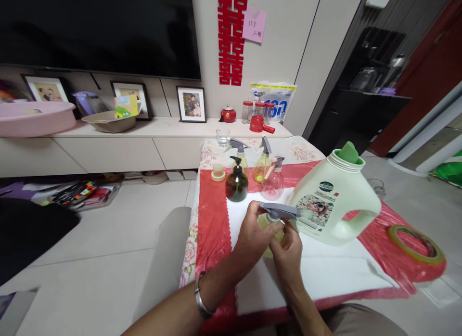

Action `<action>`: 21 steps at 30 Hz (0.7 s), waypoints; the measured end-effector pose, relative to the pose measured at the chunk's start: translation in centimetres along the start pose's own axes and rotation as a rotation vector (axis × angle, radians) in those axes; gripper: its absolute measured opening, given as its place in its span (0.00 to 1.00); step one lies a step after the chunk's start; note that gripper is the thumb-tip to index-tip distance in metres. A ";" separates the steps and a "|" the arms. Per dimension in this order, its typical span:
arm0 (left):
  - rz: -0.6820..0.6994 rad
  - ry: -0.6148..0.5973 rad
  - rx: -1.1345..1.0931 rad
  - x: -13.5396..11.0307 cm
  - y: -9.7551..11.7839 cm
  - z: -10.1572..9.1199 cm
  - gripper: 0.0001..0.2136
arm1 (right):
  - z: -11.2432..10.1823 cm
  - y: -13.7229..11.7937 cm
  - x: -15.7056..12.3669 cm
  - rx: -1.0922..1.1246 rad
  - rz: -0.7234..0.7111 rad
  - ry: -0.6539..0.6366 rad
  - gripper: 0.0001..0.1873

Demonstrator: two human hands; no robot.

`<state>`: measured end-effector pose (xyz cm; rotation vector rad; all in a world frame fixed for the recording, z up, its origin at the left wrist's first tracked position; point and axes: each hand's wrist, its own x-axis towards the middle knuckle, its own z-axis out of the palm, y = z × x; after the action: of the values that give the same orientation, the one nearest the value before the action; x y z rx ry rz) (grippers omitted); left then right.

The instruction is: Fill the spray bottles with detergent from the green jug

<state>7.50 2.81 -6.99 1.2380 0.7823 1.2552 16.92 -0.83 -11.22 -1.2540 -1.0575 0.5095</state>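
Note:
Both my hands are wrapped round a yellowish clear spray bottle (265, 223) with a grey trigger head, upright over the white cloth (325, 271). My left hand (252, 235) grips its left side near the neck. From the right, the fingers of my right hand (290, 249) press on the neck and body; the lower bottle is mostly hidden. A pale green detergent jug (321, 201) stands just to the right, its mouth holding a green piece. Behind my hands are a pink spray bottle (273, 186), a dark green pump bottle (237, 184) and a yellow spray bottle (261, 168).
A roll of tape (415, 247) lies on the red plastic sheet at right. At the table's far left are a cream cap (218, 173) and a glass cup (223, 137). A red scoop (257, 124) and red-lidded jars stand on the cabinet behind.

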 end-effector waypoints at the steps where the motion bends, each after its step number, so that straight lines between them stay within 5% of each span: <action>1: 0.008 -0.004 0.022 0.1 0.2 -0.1 0.15 | 0.0 -0.1 0.0 -0.002 -0.002 -0.004 0.22; 7: 0.124 -0.128 0.188 0.0 1.2 -1.1 0.12 | -0.4 -0.3 0.2 -0.021 -0.039 -0.022 0.27; 12: 0.094 -0.125 0.245 0.2 1.1 -1.0 0.17 | -0.4 0.3 0.3 -0.015 -0.065 -0.021 0.25; 21: 0.089 -0.186 0.199 1.2 0.9 -1.3 0.12 | -0.6 0.5 0.2 0.004 -0.043 -0.056 0.25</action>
<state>6.33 4.18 -6.14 1.5420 0.7357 1.1341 17.63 -0.76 -11.61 -1.2171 -1.1274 0.5162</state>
